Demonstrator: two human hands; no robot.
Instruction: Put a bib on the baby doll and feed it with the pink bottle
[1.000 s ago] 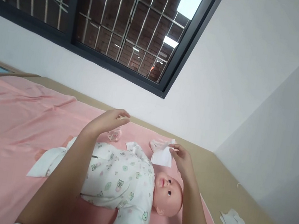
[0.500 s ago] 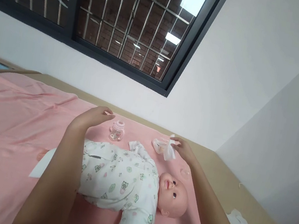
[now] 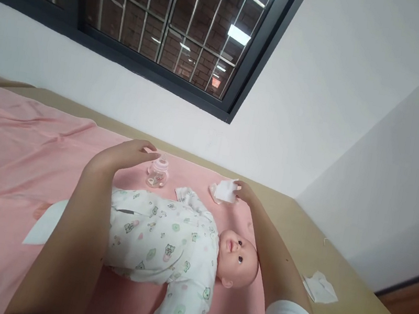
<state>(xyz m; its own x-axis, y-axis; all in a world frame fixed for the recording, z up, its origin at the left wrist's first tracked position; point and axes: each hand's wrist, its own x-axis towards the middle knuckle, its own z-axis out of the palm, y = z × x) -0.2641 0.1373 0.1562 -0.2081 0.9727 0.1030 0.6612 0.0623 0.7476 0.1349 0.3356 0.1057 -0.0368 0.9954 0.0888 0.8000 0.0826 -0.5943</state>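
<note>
My left hand [image 3: 134, 154] reaches over the pink blanket with its fingers apart and nothing in them. Its fingertips are beside the top of a small clear baby bottle [image 3: 158, 174] with a pink collar, which stands upright; I cannot tell whether they touch it. My right hand [image 3: 244, 190] pinches a white tissue [image 3: 227, 190] by its edge. The tissue hangs in front of a clear plastic packet [image 3: 215, 193] and partly hides it. Below my hands a baby doll [image 3: 239, 260] in white patterned clothes lies on its back, its head towards my right arm.
The pink blanket [image 3: 8, 146] covers much of the tan surface [image 3: 284, 211]. A crumpled white tissue [image 3: 320, 288] lies at the right. Something white [image 3: 45, 224] shows left of my left forearm. A wall and a barred window [image 3: 167, 23] stand behind.
My left hand has come closer to the bottle's top. My right hand has swung the tissue left, so it now lies across the packet in view. The camera view has shifted slightly.
</note>
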